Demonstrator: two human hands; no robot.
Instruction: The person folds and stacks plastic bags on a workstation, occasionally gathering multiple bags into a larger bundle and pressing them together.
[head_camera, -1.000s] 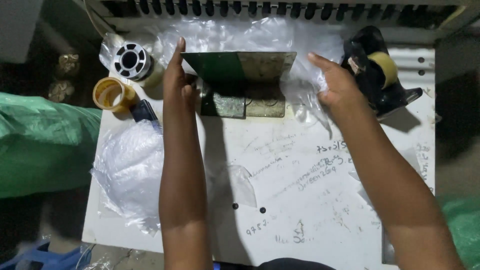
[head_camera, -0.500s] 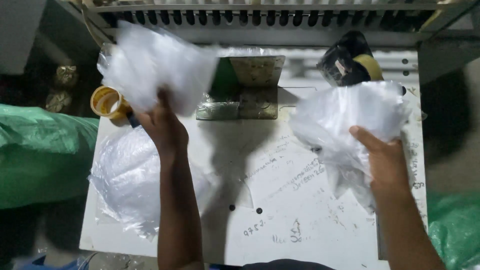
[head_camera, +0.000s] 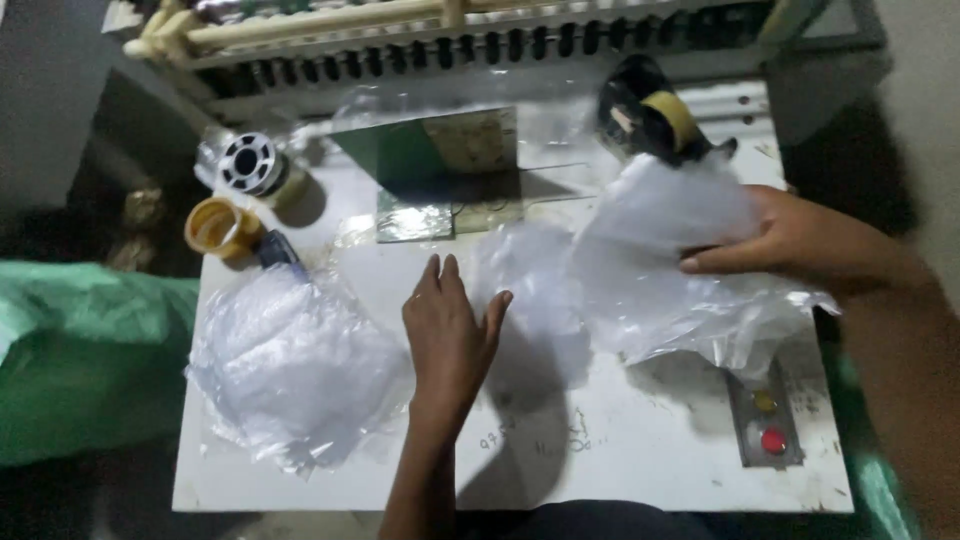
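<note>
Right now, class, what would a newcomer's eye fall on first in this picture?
Probably the right hand gripping a clear plastic bag above the white table, right of centre. Next, the left hand lying flat mid-table beside a heap of crumpled plastic bags, with a yellow tape roll at the far left.

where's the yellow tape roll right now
In the head view, the yellow tape roll lies at the white table's far left, just in front of the black-and-white spool, above the plastic bag pile.
</note>
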